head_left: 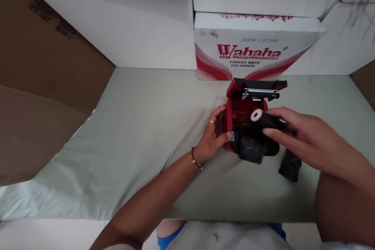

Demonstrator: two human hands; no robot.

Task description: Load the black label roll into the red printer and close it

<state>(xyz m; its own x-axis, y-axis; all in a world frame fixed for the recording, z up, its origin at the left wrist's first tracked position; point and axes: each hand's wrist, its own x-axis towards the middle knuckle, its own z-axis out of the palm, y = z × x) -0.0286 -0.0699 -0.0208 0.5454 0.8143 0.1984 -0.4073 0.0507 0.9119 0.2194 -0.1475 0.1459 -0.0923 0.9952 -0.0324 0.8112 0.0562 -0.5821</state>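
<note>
A small red machine (240, 114) with its lid (255, 84) flipped open stands on the pale green table cover (140, 133). My left hand (211, 136) grips its left side, thumb on the front edge. My right hand (304, 136) holds a black roll (265, 120) with a white core end just above the machine's open cavity. A black part (252, 148) sits at the machine's front. Another black piece (290, 166) lies on the cover under my right wrist.
A white and red Wahaha box (252, 52) stands right behind the machine. White boxes (117, 27) line the back. Brown cardboard (38, 82) leans at the left. The table's near edge (88, 218) runs close to my body.
</note>
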